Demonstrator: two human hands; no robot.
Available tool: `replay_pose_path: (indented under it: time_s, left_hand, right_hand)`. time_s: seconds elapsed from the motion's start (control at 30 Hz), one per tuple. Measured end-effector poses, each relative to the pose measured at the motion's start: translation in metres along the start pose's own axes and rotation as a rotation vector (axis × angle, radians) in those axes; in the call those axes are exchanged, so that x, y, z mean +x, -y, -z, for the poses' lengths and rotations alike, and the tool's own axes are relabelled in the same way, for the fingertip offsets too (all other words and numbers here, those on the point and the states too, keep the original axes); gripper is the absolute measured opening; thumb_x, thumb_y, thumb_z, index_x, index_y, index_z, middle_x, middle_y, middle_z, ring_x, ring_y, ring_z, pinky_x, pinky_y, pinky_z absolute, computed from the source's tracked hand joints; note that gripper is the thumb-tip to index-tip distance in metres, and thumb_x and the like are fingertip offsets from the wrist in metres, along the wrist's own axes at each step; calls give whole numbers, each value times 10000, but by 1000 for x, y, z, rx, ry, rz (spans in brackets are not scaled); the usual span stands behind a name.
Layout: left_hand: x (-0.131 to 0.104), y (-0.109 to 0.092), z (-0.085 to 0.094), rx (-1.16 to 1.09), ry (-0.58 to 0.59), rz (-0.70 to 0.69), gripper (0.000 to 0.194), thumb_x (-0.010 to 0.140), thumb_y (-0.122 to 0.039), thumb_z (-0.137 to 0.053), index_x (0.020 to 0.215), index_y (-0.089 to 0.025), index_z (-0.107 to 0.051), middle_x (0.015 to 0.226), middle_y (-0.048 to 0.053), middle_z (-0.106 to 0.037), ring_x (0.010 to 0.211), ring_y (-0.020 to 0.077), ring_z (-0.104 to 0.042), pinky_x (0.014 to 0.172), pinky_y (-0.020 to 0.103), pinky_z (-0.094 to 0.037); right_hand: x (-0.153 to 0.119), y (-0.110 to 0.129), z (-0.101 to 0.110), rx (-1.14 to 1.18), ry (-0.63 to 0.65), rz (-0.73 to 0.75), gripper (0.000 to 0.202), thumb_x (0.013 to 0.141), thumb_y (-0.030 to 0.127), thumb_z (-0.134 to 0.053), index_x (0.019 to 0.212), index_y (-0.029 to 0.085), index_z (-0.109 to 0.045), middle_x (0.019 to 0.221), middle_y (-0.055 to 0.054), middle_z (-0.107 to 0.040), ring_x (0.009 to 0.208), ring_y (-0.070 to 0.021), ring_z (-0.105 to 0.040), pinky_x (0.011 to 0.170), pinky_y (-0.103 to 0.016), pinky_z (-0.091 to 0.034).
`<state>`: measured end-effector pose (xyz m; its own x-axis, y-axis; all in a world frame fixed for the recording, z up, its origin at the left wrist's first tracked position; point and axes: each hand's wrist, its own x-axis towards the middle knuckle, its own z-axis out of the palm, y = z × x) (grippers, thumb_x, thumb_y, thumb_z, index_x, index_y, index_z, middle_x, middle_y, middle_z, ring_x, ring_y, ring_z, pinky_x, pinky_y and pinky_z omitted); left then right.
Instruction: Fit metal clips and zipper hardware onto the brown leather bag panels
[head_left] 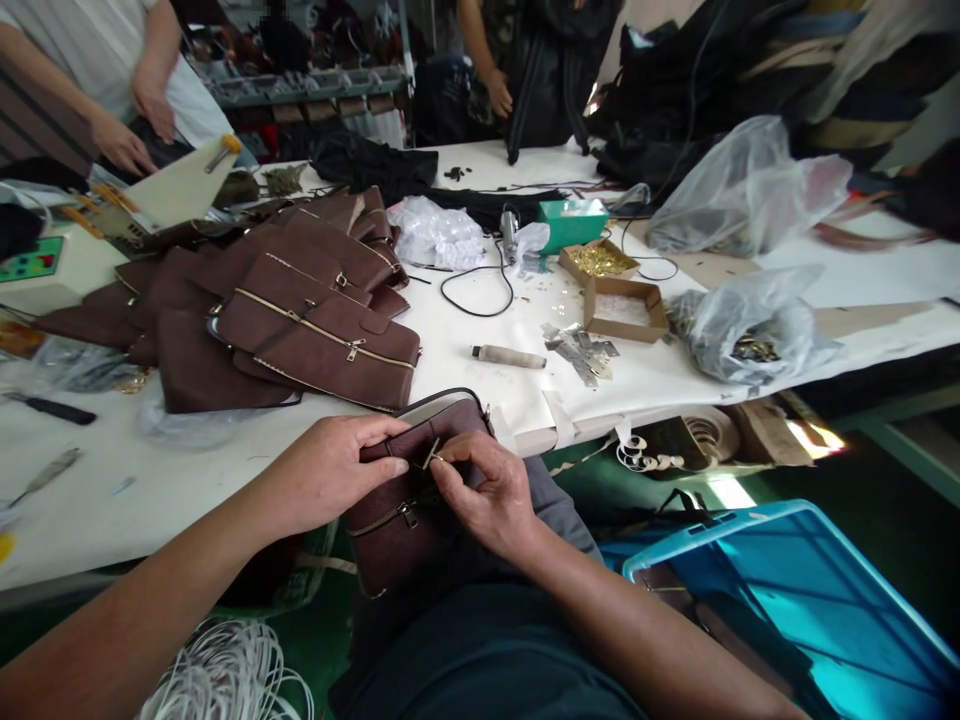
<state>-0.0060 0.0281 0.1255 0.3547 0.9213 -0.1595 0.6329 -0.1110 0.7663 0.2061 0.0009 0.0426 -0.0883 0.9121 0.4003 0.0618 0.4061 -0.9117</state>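
A dark brown leather piece (379, 550) with a zipper lies over my lap and against the table's front edge. My left hand (337, 465) pinches its upper left part between thumb and fingers. A small metal bar (430, 453) stands at the leather's surface, and my right hand (487, 490) holds it between thumb and forefinger. Just behind, several similar brown leather pieces (322, 340) with zippers are piled on the white table (480, 395).
On the table are a wrapped tool (508, 356), metal strips (581, 352), cardboard boxes (626, 308), a green box (574, 225) and plastic bags (750, 190). A blue crate (810, 580) stands at the right. Other people's hands (124, 140) show across the table.
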Motion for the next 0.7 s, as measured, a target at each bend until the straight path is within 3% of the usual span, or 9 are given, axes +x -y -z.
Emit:
replay_pose_path:
  time_s: [0.3,0.47,0.57,0.7]
  left_hand:
    - [-6,1,-5,3,-18,3,304,877,-340,-756,1171,-295,-817,1199,16,-832,1078,281,-785,945,355,-625]
    - [-3,5,-4,-192,36,57,388,864,-384,-790,1230,-257,-800,1186,53,-835,996,282,-807,836,345,-660]
    - [-3,2,-5,-232,54,71,415,864,-399,-790,1246,-236,-797,1192,70,-834,986,287,-806,818,352,-665]
    - [-7,-10,-6,-146,49,108,454,892,-417,-758,1298,-213,-768,1278,75,-810,1102,292,-779,913,356,-646]
  right_hand:
    - [-7,3,4,2,-3,-1,136,960,266,-699,825,252,-690,822,-40,-742,754,-205,-695,745,-365,-559]
    - [-12,1,6,16,-28,44,112,969,216,-700,863,251,-697,852,-40,-751,784,-199,-707,775,-359,-568]
    - [-11,1,6,12,-36,72,100,973,204,-698,883,246,-696,869,-43,-759,805,-194,-716,789,-350,-578]
    - [-7,3,5,11,-58,122,97,964,191,-699,876,229,-690,848,-43,-756,781,-183,-709,760,-331,-576]
